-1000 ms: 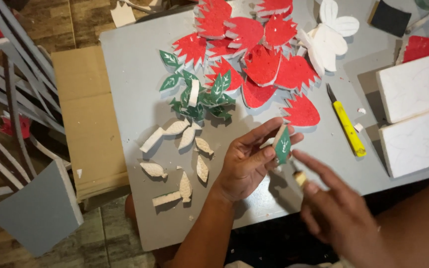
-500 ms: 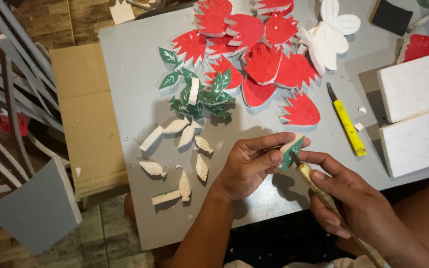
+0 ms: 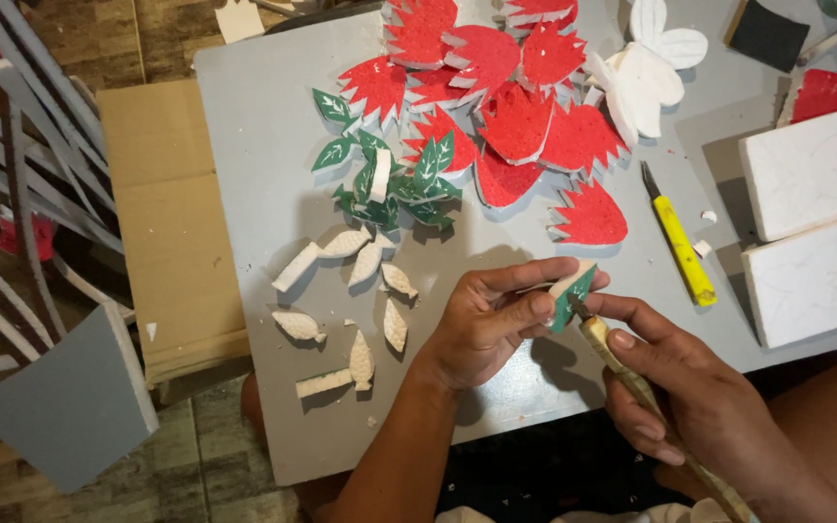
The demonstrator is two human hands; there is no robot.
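While the small green-painted foam leaf (image 3: 570, 295) is pinched by the left hand (image 3: 488, 324), its long axis is tilted, tip pointing up-right. A thin wooden-handled brush (image 3: 632, 383) is gripped by the right hand (image 3: 690, 397), its tip touching the leaf.

Green foam leaf (image 3: 570, 295) between fingers (image 3: 525, 308)

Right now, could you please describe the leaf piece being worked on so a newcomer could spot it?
On the grey table, near its front edge, the left hand pinches a small leaf piece. Unlike the plain white leaves lying left, its face is green and a brush touches it.
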